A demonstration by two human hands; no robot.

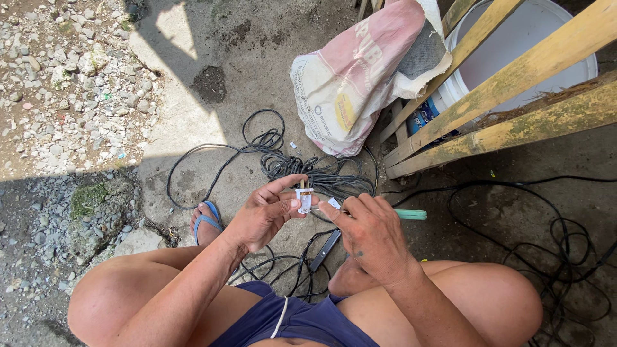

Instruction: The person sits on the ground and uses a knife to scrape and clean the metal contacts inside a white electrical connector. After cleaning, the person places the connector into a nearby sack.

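Pinching small white plug (304,200) between thumb and fingers of left hand (265,215). Right hand (371,236) closed around green-handled screwdriver (409,214), tip at plug, just beside left fingertips. Beyond both hands: tangled black cable (302,168) on concrete ground (193,122); cement sack (360,74) farther off.

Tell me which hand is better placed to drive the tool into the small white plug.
The right hand, probably. It already grips the green-handled screwdriver, whose tip end points toward the small white plastic plug. The left hand pinches that plug between thumb and fingers, so it serves as the holder.
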